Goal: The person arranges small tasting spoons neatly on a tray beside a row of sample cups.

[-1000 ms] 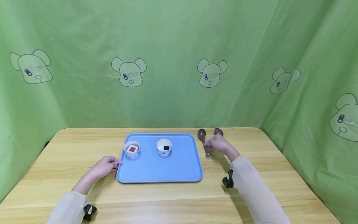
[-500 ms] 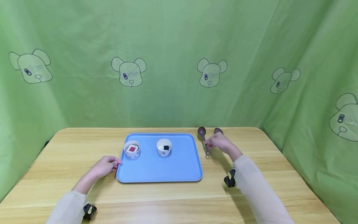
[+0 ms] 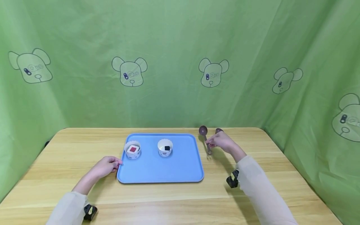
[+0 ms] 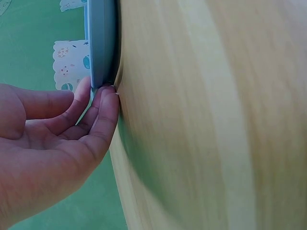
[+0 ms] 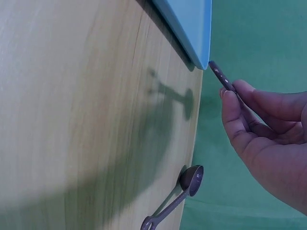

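My right hand (image 3: 223, 142) pinches the handle of a dark brown measuring spoon (image 3: 203, 130) with thumb and fingertips, right of the blue tray (image 3: 157, 173). Its shadow on the wood stands apart from it in the right wrist view, so the spoon is off the table. A second brown measuring spoon (image 5: 192, 180) lies on the table, partly behind that hand in the head view. My left hand (image 3: 104, 167) touches the tray's left rim with its fingertips; its thumb (image 4: 50, 103) stays off the rim.
Two white patterned paper cups stand on the tray. The left cup (image 3: 132, 155) has a white piece (image 3: 133, 149) with a red square inside; the other cup (image 3: 164, 153) has a piece (image 3: 167, 148) with a black patch. A green curtain (image 3: 174, 103) hangs behind the wooden table (image 3: 140, 203).
My right hand has shifted slightly right, and the pinched measuring spoon has risen a little and moved away from me. The left hand, tray and cups stay put.
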Available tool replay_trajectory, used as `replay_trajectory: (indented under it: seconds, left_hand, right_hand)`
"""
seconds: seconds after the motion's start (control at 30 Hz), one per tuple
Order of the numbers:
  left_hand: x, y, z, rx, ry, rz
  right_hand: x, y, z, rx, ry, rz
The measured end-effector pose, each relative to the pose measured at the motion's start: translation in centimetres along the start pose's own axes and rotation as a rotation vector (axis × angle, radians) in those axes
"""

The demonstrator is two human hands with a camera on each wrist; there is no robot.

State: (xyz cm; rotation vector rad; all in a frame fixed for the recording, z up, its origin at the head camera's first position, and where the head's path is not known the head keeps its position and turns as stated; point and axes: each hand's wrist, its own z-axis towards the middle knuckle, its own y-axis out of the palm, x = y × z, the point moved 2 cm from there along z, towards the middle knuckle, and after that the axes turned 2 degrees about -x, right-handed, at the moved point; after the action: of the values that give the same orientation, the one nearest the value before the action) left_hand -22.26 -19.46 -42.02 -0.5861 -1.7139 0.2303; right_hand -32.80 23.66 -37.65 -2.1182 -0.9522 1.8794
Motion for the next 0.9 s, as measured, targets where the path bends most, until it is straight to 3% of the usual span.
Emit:
replay_trajectory:
  seconds: [0.9]
  left_hand:
    - [0.2,0.0,0.0,-0.005,-0.014,-0.011]
  right_hand:
    - [-2.0,0.3,-1.1,-0.039,-0.059,0.029]
